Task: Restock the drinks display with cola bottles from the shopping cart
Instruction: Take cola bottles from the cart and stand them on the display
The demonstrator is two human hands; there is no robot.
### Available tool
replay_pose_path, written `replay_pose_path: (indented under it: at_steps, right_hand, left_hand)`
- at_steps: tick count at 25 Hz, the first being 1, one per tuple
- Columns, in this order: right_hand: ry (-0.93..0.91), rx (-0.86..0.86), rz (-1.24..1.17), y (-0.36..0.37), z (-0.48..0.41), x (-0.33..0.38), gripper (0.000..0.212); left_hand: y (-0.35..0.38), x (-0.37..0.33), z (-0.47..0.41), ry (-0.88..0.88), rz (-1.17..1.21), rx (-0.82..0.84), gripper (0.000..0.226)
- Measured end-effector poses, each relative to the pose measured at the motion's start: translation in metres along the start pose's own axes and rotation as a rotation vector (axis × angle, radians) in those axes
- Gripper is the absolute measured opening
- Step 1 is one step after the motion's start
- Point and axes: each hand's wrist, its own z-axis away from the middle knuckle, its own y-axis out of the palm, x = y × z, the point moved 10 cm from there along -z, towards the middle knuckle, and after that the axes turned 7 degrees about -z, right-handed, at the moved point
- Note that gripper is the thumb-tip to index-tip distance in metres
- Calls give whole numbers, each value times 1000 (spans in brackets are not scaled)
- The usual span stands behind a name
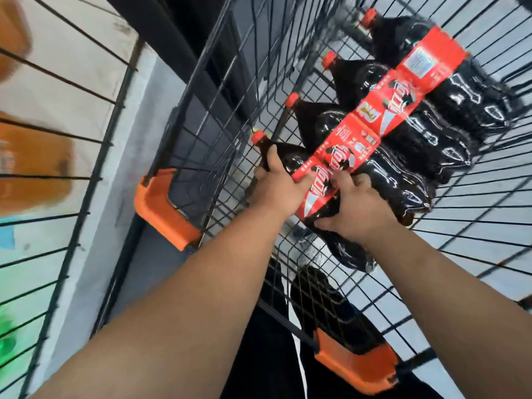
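Bottles (431, 133) lie side by side in the cart (230, 82). Left hand (277, 182) wraps the nearest bottle (319, 197) by its neck end; right hand (358, 210) grips its body. Best lifted level, clear of its neighbours and the cart's near wall.

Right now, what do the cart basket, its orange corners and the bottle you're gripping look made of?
Cart basket: thin wire grid, probably steel with a dark matt coating. Orange corners: moulded plastic by the look, smooth and dull. Cola bottle: clear glossy plastic, sharp white highlights over the dark drink; its red label looks like shiny printed film.
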Motion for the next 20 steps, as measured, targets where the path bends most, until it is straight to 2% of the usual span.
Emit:
replay_pose_path:
  at_steps: [7, 12, 15, 20]
  right_hand:
    - [3, -1, -96, 2, -3, -3, 91]
    - [103, 144, -350, 33, -5, -17, 108]
    - [98, 233, -525, 56, -9, -18, 117]
    - [55, 229, -633, 66, -15, -16, 120]
  left_hand:
    - [-4, 8, -7, -63, 105, 12, 101]
    - [-7, 14, -9, -63, 238, 13, 104]
    - [-9, 19, -11, -57, 323, -26, 105]
    - [-10, 28, -14, -22, 389, -54, 118]
